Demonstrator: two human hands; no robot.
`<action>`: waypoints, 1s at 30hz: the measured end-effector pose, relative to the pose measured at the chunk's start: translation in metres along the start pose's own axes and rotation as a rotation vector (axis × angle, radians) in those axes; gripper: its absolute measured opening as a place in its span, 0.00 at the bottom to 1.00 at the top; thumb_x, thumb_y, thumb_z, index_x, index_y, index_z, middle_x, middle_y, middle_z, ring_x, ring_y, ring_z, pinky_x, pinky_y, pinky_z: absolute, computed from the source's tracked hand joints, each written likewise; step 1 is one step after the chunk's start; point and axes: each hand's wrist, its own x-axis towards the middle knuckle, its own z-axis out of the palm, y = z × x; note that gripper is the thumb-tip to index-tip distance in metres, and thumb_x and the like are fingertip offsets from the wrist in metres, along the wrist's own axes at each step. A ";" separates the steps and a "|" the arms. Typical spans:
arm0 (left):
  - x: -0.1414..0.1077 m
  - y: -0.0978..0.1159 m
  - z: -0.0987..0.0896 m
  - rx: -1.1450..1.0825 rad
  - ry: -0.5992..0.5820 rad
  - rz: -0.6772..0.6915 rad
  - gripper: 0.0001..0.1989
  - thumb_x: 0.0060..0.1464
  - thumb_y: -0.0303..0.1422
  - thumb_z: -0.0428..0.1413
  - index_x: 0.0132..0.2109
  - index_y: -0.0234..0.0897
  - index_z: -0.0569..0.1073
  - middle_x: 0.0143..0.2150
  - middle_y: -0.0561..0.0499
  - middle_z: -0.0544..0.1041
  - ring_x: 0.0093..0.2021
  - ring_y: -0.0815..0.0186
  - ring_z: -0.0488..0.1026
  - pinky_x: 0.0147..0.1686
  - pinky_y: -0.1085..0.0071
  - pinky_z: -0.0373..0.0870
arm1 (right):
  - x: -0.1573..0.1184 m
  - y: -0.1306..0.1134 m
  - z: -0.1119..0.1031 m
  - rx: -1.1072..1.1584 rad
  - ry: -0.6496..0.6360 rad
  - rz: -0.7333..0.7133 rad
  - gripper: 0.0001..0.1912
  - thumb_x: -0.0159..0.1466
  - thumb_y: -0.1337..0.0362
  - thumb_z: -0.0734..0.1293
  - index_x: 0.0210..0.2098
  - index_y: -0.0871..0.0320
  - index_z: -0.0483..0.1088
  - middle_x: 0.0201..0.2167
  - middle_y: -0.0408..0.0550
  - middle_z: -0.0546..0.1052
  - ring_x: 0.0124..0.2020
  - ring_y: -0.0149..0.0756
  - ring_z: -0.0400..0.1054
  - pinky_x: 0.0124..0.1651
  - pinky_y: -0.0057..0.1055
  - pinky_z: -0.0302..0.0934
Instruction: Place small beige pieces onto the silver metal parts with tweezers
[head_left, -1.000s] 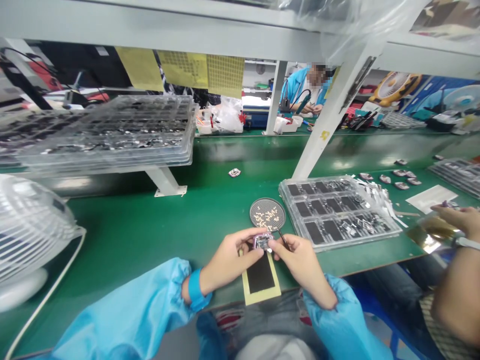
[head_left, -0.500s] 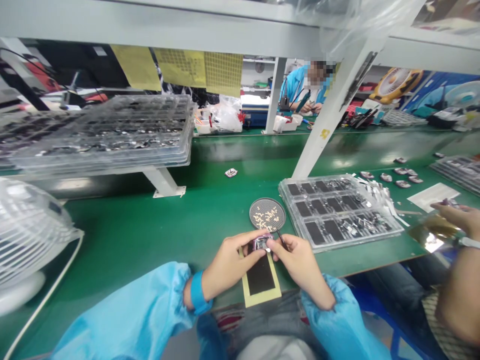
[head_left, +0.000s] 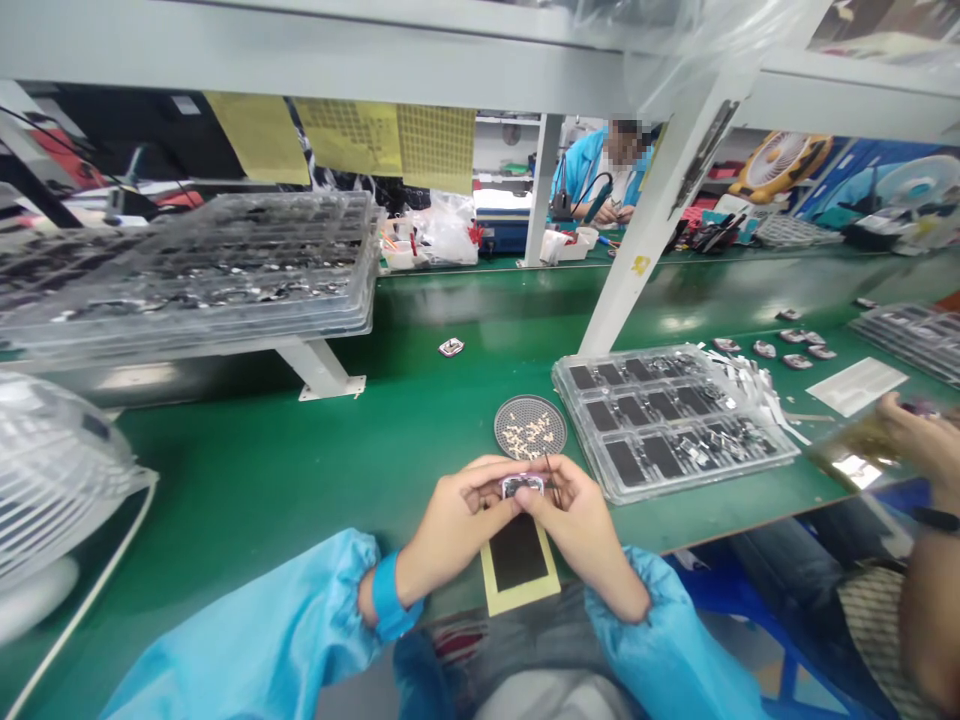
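My left hand (head_left: 444,522) is closed around a small electronic device (head_left: 523,482) with a pale purple-white rim and an open inner side facing up. My right hand (head_left: 587,517) meets it from the other side, its thumb pressing on the device's inner face. Between the right fingers a thin dark tool (head_left: 553,478), perhaps tweezers, points up. Under both hands lies a black pad (head_left: 517,553) with a yellow border. Just beyond the fingers is a round grey mesh dish (head_left: 499,432) holding many small beige pieces.
Right of my hands stands a clear compartment tray (head_left: 622,487) with dark screens and small parts. One loose device (head_left: 451,347) lies farther back. A white fan (head_left: 56,490) is at left, stacked trays (head_left: 300,320) above it. A co-worker's hand (head_left: 919,435) works at far right.
My right thumb has moved onto the device's face, and both hands have closed in around it. The dark tool now stands more upright. The view has shifted slightly.
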 end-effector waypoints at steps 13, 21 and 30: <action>-0.002 0.003 0.004 0.297 0.053 -0.003 0.17 0.60 0.43 0.63 0.49 0.36 0.82 0.40 0.44 0.78 0.38 0.60 0.73 0.38 0.69 0.68 | 0.001 -0.003 0.002 -0.090 0.006 -0.032 0.23 0.56 0.50 0.77 0.26 0.57 0.64 0.22 0.38 0.65 0.24 0.28 0.55 0.29 0.27 0.52; -0.008 -0.004 0.005 0.335 0.125 0.037 0.15 0.60 0.42 0.62 0.47 0.36 0.83 0.37 0.45 0.77 0.36 0.61 0.72 0.35 0.69 0.65 | 0.001 0.000 0.009 -0.066 0.022 -0.039 0.24 0.55 0.48 0.77 0.26 0.57 0.63 0.21 0.38 0.65 0.23 0.28 0.54 0.27 0.26 0.50; -0.003 -0.007 0.005 0.332 0.121 0.010 0.14 0.58 0.37 0.60 0.48 0.36 0.81 0.39 0.46 0.76 0.36 0.62 0.70 0.37 0.68 0.66 | 0.004 -0.021 -0.018 -0.445 0.017 -0.267 0.10 0.66 0.56 0.71 0.39 0.56 0.75 0.35 0.46 0.75 0.35 0.35 0.68 0.38 0.30 0.62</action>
